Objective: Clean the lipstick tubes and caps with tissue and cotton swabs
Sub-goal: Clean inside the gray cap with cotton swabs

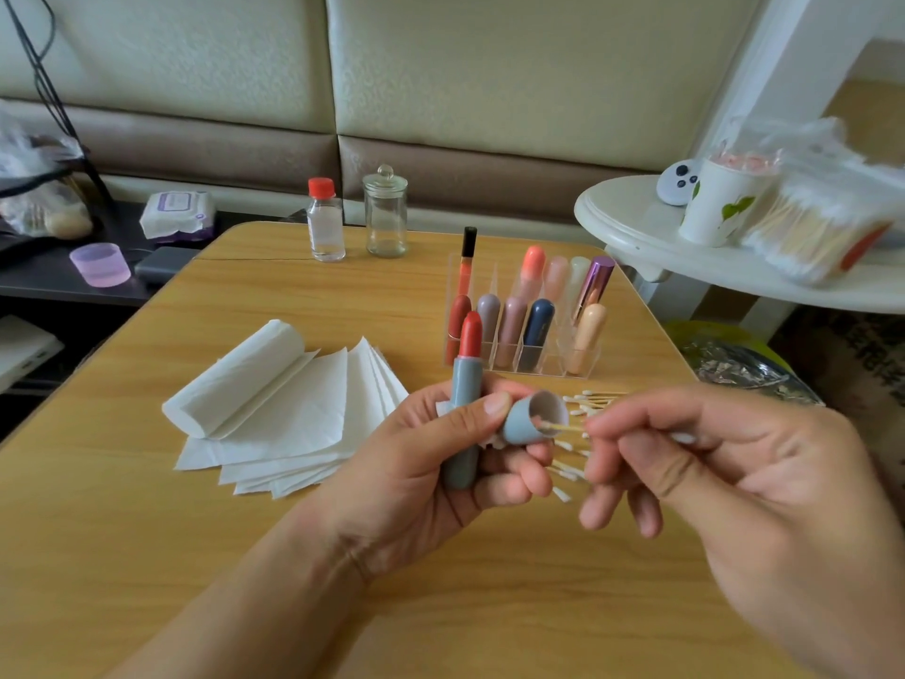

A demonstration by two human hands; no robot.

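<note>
Tissues (274,409) lie on counter (147,556) left of the hands, look unused. Left hand (440,468) grips tube (463,409) upright, long axis vertical, red bullet up, plus cap (531,419) w/ mouth facing right. Right hand (725,482) pinches swab (563,427), roughly horizontal, tip just inside cap. Probably early on: rack (524,325) beyond the hands holds approx. ten more capped.

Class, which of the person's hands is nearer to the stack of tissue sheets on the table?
Left. The left hand, gripping the lipstick tube and cap, is just beside the tissue sheets; the right hand, pinching a cotton swab, is farther right.
</note>
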